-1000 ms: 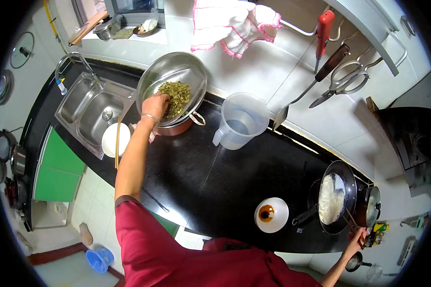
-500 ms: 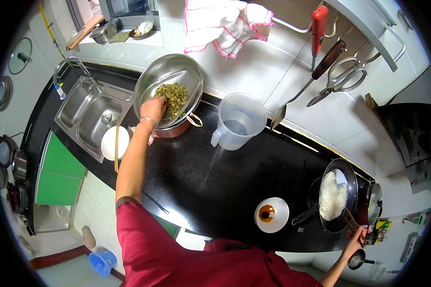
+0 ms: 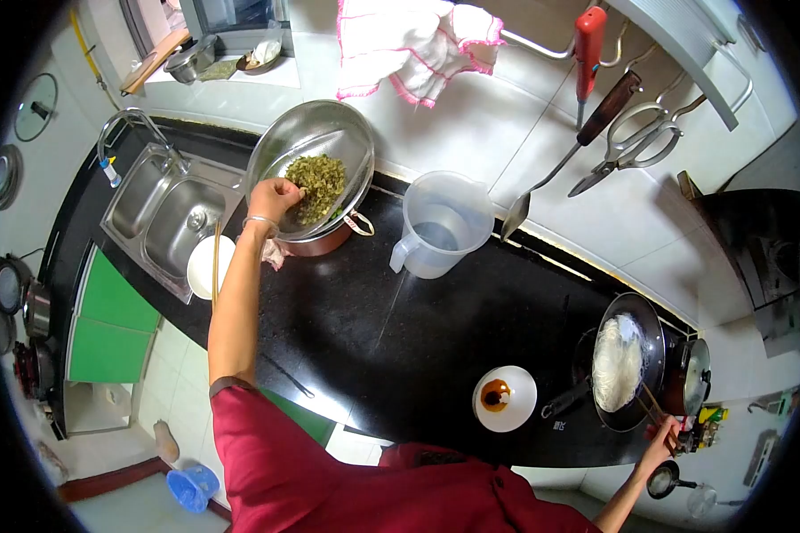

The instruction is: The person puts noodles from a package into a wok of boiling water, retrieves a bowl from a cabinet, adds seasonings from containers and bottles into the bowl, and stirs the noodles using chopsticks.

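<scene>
My left hand (image 3: 274, 199) is closed in a pinch at the left side of a wire-mesh strainer (image 3: 354, 133); whatever its fingertips hold is too small to make out. Chopped green vegetables (image 3: 317, 188) are heaped in the strainer, which rests tilted over a reddish-brown pot (image 3: 316, 243). At the far right, my right hand (image 3: 660, 444) grips chopsticks (image 3: 652, 407) whose tips reach into a black wok (image 3: 651, 333). Pale noodles (image 3: 618, 364) lie in the wok.
A clear plastic jug (image 3: 444, 226) with water stands mid-counter. Brown sauce lies in a white bowl (image 3: 523, 397) left of the wok. Another white bowl (image 3: 206, 265), with chopsticks across it, sits by the sink (image 3: 187, 222). A turner (image 3: 556, 169) and scissors (image 3: 631, 147) hang on the wall.
My left hand has drawn back slightly to the left from the chopped vegetables, its fingertips now showing. My right hand has stayed at the wok, the chopsticks and noodles shifting only slightly.
</scene>
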{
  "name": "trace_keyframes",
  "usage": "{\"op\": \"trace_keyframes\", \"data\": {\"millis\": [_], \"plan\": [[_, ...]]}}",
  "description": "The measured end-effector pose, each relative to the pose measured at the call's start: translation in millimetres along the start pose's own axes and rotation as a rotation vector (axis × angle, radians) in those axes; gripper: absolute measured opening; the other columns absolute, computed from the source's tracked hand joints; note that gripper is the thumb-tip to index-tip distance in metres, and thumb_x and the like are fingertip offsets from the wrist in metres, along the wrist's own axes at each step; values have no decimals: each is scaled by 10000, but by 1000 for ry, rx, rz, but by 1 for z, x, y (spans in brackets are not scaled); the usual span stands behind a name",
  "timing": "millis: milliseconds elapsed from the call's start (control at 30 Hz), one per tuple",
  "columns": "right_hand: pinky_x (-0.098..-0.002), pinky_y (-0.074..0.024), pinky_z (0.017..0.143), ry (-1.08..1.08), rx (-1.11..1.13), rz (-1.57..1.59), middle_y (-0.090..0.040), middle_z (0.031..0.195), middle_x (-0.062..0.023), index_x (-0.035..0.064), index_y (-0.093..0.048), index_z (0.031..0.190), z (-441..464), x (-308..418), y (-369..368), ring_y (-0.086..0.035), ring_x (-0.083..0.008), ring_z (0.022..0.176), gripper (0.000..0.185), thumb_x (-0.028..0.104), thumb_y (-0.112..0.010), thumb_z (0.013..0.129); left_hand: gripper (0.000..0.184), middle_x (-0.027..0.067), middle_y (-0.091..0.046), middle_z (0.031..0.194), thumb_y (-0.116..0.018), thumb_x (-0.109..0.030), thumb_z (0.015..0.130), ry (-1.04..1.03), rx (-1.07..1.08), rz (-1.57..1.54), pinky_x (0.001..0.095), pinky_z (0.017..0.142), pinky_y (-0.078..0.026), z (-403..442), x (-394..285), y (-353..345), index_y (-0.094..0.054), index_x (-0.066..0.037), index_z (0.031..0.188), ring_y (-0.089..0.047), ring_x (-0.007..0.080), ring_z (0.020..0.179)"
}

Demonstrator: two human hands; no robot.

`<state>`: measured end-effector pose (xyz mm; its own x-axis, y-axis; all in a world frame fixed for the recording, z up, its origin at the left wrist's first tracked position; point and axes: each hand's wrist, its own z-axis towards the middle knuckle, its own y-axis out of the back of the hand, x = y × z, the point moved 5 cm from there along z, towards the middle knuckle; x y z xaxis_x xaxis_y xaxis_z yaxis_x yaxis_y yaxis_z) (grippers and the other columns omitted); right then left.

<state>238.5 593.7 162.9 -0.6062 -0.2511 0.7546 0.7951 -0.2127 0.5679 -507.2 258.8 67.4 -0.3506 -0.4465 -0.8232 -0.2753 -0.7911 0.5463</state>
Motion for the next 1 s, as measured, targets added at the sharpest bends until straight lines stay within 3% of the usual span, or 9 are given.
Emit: {"op": "trace_keyframes", "data": {"millis": [67,133,167,233,433,533,667,733,1000], "plan": [[-190,-388,485,-9,-7,5,-541,728,-22,48,-493,877,0,3,-2,-483,-79,545,259,298,-429,878,108,51,-558,558,-665,-108,662,19,11,-53,251,532,-405,2,2,0,-597,-28,639,-505,115,522],[-195,-393,491,1,0,-23,-549,746,-30,42,-492,877,1,4,-2,-484,-80,557,262,296,-429,878,86,70,-566,580,-662,-90,631,-124,-31,470,266,548,-417,3,-2,-1,-596,-37,643,-533,148,541],[-195,-393,491,2,1,-23,-549,746,-30,42,-492,877,1,3,-2,-484,-80,557,262,296,-429,878,86,70,-566,580,-662,-90,631,-122,-32,470,266,548,-417,2,0,0,-596,-37,643,-533,148,541],[-201,-395,496,26,9,1,-538,744,-31,41,-494,870,2,1,-2,-482,-82,568,265,299,-433,876,76,81,-568,596,-649,-83,613,-65,12,205,283,560,-425,3,-4,-2,-591,-44,643,-552,172,562],[-201,-393,490,-12,0,1,-512,725,-24,47,-498,858,0,6,-2,-474,-84,551,263,303,-441,873,92,47,-568,585,-654,-101,646,-53,14,183,259,544,-409,7,13,-4,-586,-40,632,-517,127,540],[-202,-393,495,9,4,37,-514,729,-23,50,-500,851,0,4,-3,-472,-83,554,271,314,-442,872,104,-15,-555,597,-626,-108,724,62,46,-294,236,547,-405,7,14,-5,-596,-12,698,-500,77,577],[-210,-399,512,-33,5,23,-508,730,-21,51,-497,837,-1,12,-6,-474,-84,578,284,325,-437,873,101,-9,-550,605,-616,-111,729,160,34,-353,218,546,-400,0,3,1,-597,-12,717,-497,82,569],[-214,-402,526,20,-49,26,-505,734,-20,48,-495,835,0,17,-5,-477,-88,599,287,326,-432,875,86,-5,-557,626,-608,-104,727,424,101,-394,212,560,-398,-8,3,1,-598,-20,712,-494,80,574],[-225,-403,568,83,-113,55,-516,758,-37,31,-502,860,7,7,-1,-482,-105,633,281,300,-424,881,51,-12,-547,621,-623,-88,702,152,88,-294,207,582,-393,5,23,-11,-599,-43,701,-489,77,585]]}}
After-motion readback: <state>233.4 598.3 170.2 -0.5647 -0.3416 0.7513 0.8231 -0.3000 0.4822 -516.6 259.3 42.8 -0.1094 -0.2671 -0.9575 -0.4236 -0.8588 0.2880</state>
